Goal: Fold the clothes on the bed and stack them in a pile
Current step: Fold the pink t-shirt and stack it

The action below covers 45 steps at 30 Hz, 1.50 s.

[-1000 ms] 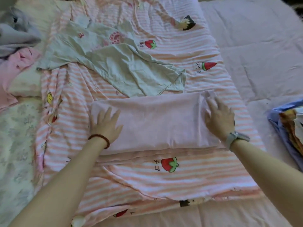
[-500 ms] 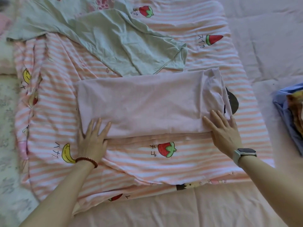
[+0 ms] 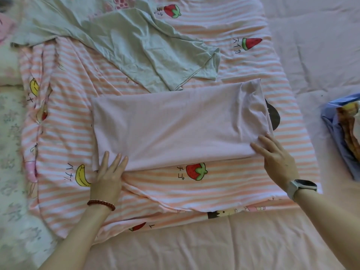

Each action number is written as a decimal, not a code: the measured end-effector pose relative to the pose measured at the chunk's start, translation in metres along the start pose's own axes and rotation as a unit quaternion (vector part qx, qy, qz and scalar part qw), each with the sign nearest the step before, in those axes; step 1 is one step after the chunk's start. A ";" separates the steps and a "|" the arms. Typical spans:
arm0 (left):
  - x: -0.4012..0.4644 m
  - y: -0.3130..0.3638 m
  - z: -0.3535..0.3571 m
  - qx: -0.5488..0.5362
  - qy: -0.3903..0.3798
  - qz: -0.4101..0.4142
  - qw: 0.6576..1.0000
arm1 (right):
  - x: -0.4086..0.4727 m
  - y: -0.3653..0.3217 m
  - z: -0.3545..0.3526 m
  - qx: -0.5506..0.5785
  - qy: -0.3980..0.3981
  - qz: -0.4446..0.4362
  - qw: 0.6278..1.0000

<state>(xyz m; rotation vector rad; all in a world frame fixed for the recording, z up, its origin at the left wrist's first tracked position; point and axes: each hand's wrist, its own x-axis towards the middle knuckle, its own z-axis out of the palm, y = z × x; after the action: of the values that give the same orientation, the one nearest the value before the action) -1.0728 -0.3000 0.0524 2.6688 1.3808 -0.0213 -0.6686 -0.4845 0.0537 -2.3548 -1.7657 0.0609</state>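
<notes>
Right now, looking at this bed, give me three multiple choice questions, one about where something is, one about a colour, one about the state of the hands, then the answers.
1. Where does the green garment lie relative to the folded pink garment?
A. Beyond it, farther from the person
B. Under it
C. To its right

2. What colour is the bead bracelet on the left wrist?
A. Blue
B. Dark red
C. White

3. How do the left hand and right hand meet the pink garment?
A. Both lift it clear
B. One holds it up
C. Both lie flat at its near corners

Answers: 1 A, the green cloth spreads above its far edge. 2 B, the beads look dark red. 3 C, the fingers are straight on the cloth.
</notes>
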 end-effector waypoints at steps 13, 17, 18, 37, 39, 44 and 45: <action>0.021 0.052 -0.017 -0.011 -0.069 -0.055 0.996 | 0.015 -0.005 0.007 0.107 0.013 0.231 0.967; 0.058 0.101 0.005 0.018 -0.134 0.012 0.991 | 0.043 0.003 0.010 0.181 -0.051 0.380 0.906; 0.065 0.109 0.014 0.029 -0.166 0.014 0.986 | 0.048 0.006 0.010 0.184 -0.062 0.391 0.900; 0.187 0.181 0.038 0.050 -0.142 0.040 0.988 | 0.198 0.050 0.004 0.260 -0.026 0.365 0.894; 0.193 0.186 0.045 0.042 -0.132 0.031 0.990 | 0.210 0.053 0.008 0.206 -0.032 0.368 0.906; 0.193 0.187 0.061 0.037 -0.121 0.018 0.992 | 0.206 0.076 0.018 0.184 -0.005 0.427 0.885; 0.193 0.187 0.062 0.039 -0.121 0.018 0.992 | 0.203 0.078 0.021 0.197 -0.005 0.432 0.880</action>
<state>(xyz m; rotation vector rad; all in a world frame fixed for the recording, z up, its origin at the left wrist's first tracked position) -0.8054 -0.2579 -0.0025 2.6453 1.2794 -0.3909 -0.5401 -0.3086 0.0363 -2.5803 -0.4887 0.5017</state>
